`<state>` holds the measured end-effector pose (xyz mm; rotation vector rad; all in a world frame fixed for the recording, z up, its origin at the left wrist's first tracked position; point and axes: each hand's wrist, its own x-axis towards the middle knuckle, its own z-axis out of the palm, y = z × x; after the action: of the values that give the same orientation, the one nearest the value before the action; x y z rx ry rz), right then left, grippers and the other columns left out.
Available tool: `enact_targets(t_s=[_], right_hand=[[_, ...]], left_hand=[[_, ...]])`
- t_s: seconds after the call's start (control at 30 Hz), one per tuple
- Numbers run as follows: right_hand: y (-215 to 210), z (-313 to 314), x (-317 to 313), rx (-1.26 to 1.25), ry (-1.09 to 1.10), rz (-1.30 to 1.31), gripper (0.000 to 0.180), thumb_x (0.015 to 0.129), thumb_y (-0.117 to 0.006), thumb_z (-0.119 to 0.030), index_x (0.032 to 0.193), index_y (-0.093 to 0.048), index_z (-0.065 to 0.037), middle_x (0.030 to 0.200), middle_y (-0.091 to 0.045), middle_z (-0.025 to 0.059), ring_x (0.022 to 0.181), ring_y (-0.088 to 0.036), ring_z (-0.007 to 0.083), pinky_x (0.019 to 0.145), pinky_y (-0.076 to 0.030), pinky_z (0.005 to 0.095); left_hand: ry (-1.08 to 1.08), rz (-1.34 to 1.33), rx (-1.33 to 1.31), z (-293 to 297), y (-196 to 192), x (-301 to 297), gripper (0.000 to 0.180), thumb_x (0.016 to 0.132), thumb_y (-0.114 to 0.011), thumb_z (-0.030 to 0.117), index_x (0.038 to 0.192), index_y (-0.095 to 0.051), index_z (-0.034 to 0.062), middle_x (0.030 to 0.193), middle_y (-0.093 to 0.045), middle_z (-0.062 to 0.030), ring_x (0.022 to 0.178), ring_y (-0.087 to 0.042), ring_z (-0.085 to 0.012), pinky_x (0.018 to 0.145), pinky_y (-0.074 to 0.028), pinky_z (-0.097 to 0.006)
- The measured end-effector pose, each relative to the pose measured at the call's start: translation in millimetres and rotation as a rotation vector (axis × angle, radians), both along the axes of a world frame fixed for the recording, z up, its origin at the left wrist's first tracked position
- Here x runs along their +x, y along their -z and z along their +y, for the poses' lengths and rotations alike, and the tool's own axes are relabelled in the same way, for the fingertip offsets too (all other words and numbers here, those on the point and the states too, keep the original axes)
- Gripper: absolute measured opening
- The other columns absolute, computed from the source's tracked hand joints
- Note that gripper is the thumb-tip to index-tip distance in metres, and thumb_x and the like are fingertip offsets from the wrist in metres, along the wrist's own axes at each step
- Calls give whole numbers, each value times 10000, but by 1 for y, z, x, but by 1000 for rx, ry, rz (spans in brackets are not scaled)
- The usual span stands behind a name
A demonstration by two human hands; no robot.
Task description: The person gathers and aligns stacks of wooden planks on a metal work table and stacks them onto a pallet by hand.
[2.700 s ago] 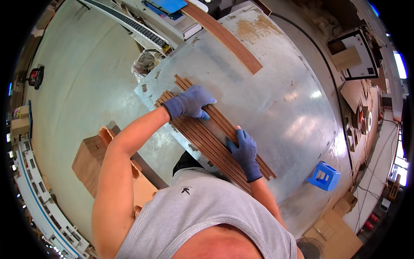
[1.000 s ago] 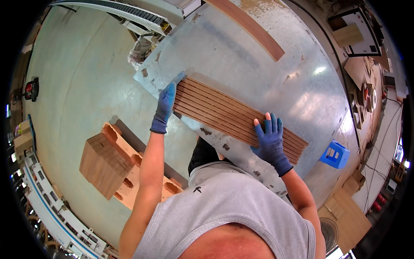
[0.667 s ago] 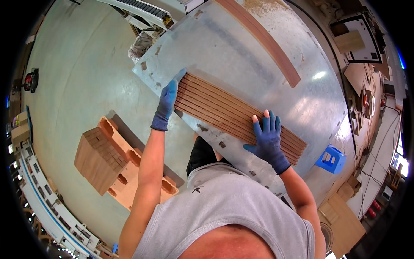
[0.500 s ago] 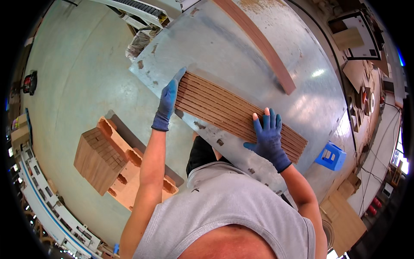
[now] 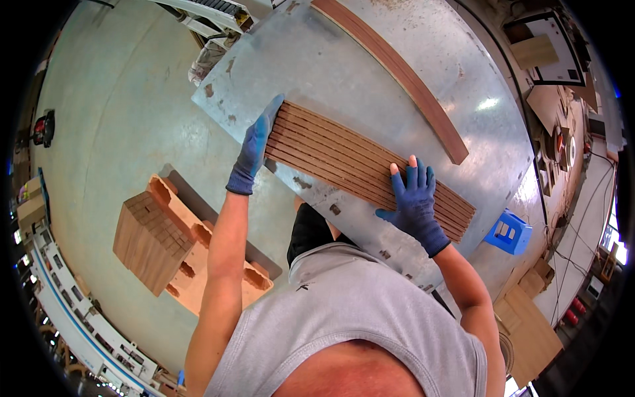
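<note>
The brown wood strips (image 5: 331, 149) lie side by side on the shiny metal table (image 5: 317, 73), near its close edge. The left hand (image 5: 255, 147), in a blue glove, is flat against 1 end, fingers pressed together. The right hand (image 5: 415, 204) lies on top near the other end, fingers spread, 2 tips bare. Beyond is 1 long board (image 5: 413, 86). A blue stool (image 5: 509, 231) is to the right.

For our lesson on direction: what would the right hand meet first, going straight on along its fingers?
The right hand would probably meet the long lone plank, though its height is unclear.
</note>
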<state>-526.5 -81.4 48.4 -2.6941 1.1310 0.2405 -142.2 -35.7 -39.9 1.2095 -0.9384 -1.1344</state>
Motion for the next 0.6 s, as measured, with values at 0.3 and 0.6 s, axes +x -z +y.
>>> enact_targets(t_s=[0.3,0.6], right_hand=[[-1,-3,1,18,-8,16,1134,599,-893,-520,1515,-383,-88,1530,-272,317,1410,-296,507,1140,-229,677],[-3,-4,3,9,-6,8,1192,533,-923,-487,1498,-382,-43,1519,-287,333,1383,-334,512,1126,-261,657]], left_hand=[[20,-42,0,0,-5,0,716,1098,-287,506,1523,-364,-65,1590,-388,-165,1492,-327,-253,1235,-221,-356],[53,13,5,0,0,4,694,1102,-294,488,1531,-360,-53,1597,-380,-156,1496,-318,-243,1236,-215,-353]])
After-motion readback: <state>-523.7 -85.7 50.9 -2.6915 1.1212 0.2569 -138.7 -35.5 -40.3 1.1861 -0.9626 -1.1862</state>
